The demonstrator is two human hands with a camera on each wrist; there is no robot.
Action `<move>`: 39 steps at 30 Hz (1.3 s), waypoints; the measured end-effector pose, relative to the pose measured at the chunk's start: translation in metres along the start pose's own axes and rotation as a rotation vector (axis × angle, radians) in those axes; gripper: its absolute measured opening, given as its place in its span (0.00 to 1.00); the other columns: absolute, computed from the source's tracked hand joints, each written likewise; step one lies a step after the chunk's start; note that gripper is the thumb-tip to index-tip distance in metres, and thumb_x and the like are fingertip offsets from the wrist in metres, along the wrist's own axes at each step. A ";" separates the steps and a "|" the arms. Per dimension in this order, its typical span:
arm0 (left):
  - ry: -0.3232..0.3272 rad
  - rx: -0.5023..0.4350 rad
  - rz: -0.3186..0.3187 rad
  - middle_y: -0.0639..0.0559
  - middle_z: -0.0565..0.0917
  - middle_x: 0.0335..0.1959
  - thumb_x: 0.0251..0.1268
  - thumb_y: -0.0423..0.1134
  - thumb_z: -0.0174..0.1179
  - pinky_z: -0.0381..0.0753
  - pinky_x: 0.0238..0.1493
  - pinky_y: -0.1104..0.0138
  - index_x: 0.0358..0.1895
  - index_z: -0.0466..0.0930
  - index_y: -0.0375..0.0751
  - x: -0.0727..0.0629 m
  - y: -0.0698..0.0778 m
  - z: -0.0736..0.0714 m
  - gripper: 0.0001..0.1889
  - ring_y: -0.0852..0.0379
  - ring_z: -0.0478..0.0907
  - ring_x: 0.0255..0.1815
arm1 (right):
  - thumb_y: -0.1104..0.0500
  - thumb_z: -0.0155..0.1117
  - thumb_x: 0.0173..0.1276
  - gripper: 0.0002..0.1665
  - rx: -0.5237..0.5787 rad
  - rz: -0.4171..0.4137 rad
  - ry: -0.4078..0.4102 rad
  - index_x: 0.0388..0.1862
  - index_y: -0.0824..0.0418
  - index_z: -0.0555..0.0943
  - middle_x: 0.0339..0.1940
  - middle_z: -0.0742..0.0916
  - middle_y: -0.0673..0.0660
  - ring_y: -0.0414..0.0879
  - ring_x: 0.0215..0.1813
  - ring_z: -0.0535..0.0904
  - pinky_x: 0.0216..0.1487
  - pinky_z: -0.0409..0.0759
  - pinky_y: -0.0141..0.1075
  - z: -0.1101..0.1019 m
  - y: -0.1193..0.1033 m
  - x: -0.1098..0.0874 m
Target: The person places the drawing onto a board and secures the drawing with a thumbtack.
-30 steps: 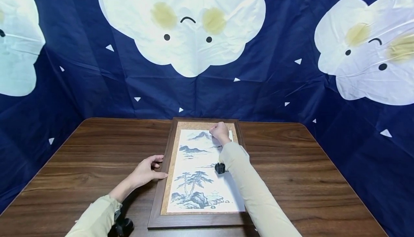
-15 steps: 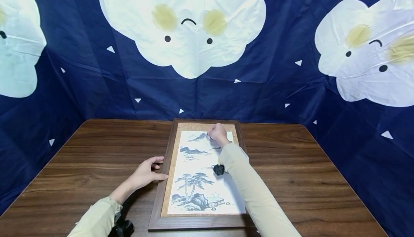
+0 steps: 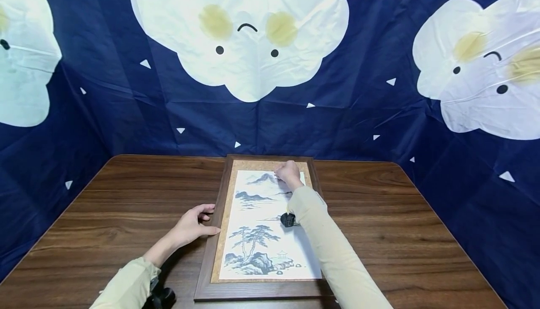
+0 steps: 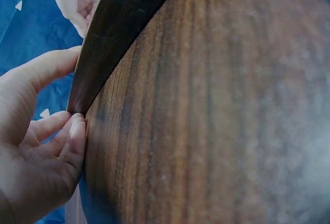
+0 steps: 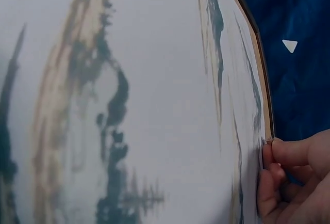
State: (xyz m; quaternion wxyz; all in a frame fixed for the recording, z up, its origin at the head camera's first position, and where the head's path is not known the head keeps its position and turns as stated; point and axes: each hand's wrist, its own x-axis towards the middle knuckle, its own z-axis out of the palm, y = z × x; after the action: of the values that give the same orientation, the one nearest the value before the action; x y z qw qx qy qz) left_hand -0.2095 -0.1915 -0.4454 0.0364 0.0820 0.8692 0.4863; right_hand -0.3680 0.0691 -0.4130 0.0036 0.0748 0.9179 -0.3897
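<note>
Frame (image 3: 257, 291) w/ ink print (image 3: 253, 206): L hand (image 3: 187, 227) at side, R hand (image 3: 289, 174) up top

Frame = dk brown wood, lying flat approx. mid-table (image 3: 379, 215), long side running away from person, far rail at table's back edge. Inside: cork board (image 3: 255, 164), a strip showing along far & left sides, thin line at near side. Print sits on the cork: white sheet, blue-grey landscape, mtns at far end, pines, rocks & sm. pavilion at near end.

L hand grasping frame's left rail, approx. halfway along: thumb over the top, other fingertips vs. outer edge. R hand over print's far edge, right of ctr, thumb & fingertips pinching a tiny pin-like bit (image 5: 266, 140) right at paper's edge, next to cork; pale, too sm. to ID for sure. Can't tell how far in it is. R forearm crosses print's right part, hiding some of it & most of the near right of the frame.

Both arms in pale sleeves (image 3: 333, 252); blk device (image 3: 288, 220) under R wrist, another (image 3: 163, 298) by L wrist. Behind table: navy cloth (image 3: 126, 88) w/ lg. white clouds (image 3: 244, 70), upside-down faces, yellow cheeks, plus sm. white triangles (image 3: 145, 64) scattered abt.
</note>
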 end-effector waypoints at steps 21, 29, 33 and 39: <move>-0.004 -0.019 -0.007 0.37 0.74 0.51 0.42 0.36 0.71 0.74 0.35 0.70 0.58 0.67 0.26 0.001 -0.004 0.001 0.36 0.49 0.70 0.45 | 0.60 0.66 0.54 0.04 -0.063 -0.050 0.053 0.26 0.58 0.86 0.29 0.86 0.51 0.47 0.38 0.80 0.40 0.75 0.35 0.002 0.009 0.001; -0.007 -0.024 0.013 0.36 0.74 0.51 0.42 0.36 0.71 0.74 0.34 0.71 0.57 0.67 0.25 0.002 -0.004 0.000 0.36 0.50 0.70 0.44 | 0.59 0.65 0.55 0.04 -0.086 -0.054 0.060 0.25 0.57 0.86 0.30 0.86 0.51 0.49 0.37 0.80 0.37 0.76 0.37 0.004 0.009 0.000; -0.007 -0.025 0.010 0.36 0.74 0.51 0.42 0.36 0.71 0.73 0.34 0.71 0.57 0.67 0.25 0.001 -0.005 0.000 0.36 0.50 0.70 0.44 | 0.60 0.65 0.55 0.04 -0.082 -0.046 0.072 0.25 0.57 0.86 0.30 0.86 0.51 0.48 0.37 0.80 0.36 0.76 0.37 0.006 0.009 0.000; -0.003 -0.031 0.012 0.36 0.74 0.51 0.42 0.35 0.71 0.74 0.34 0.71 0.57 0.67 0.25 0.002 -0.005 0.000 0.36 0.49 0.70 0.45 | 0.59 0.66 0.56 0.05 -0.094 -0.049 0.089 0.24 0.58 0.86 0.30 0.86 0.51 0.48 0.37 0.80 0.36 0.76 0.37 0.007 0.007 -0.001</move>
State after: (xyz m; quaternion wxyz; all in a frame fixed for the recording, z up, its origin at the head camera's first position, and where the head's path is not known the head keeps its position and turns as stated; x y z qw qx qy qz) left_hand -0.2117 -0.1944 -0.4498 0.0362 0.0875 0.8611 0.4996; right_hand -0.3666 0.0683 -0.4230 -0.0432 0.0694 0.9359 -0.3425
